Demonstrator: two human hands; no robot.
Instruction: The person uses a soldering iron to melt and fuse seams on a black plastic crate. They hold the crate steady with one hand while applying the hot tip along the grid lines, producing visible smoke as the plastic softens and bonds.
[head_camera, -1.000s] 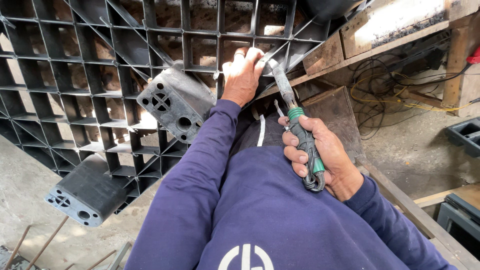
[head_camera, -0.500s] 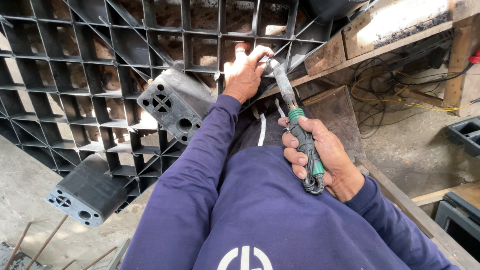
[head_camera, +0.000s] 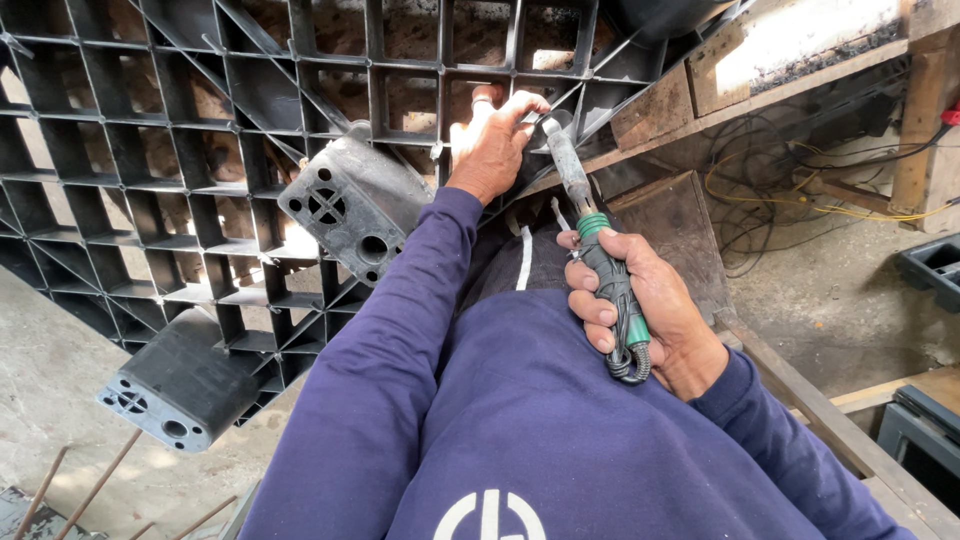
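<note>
**gridguy:** so what's each of the hands doing here?

**palletfan:** The right hand (head_camera: 650, 310) is wrapped tight round the green-and-black handle of a soldering-iron-type tool (head_camera: 590, 240), cord looped at the butt end. The metal shaft points up and away from the body, and its tip sits right by the left hand's fingers.

**gridguy:** and the left?

**palletfan:** The left hand (head_camera: 495, 150) is stretched out, fingers curled over a rib of the black plastic grid pallet (head_camera: 200, 150), clamped on it. The pallet is tipped up on edge in front of the person (you're looking at its underside, all open cells).

**gridguy:** what are those chunky bits?

**palletfan:** Block feet of the pallet. One foot (head_camera: 355, 205) is just beside the left forearm, another (head_camera: 180, 385) lower down near the pallet's bottom corner, over the concrete floor (head_camera: 60, 390).

**gridguy:** anything else around?

**palletfan:** Wooden planks (head_camera: 790, 60) behind the pallet's right edge, and yellow and black wires (head_camera: 800, 200) on the ground past the right hand.
</note>
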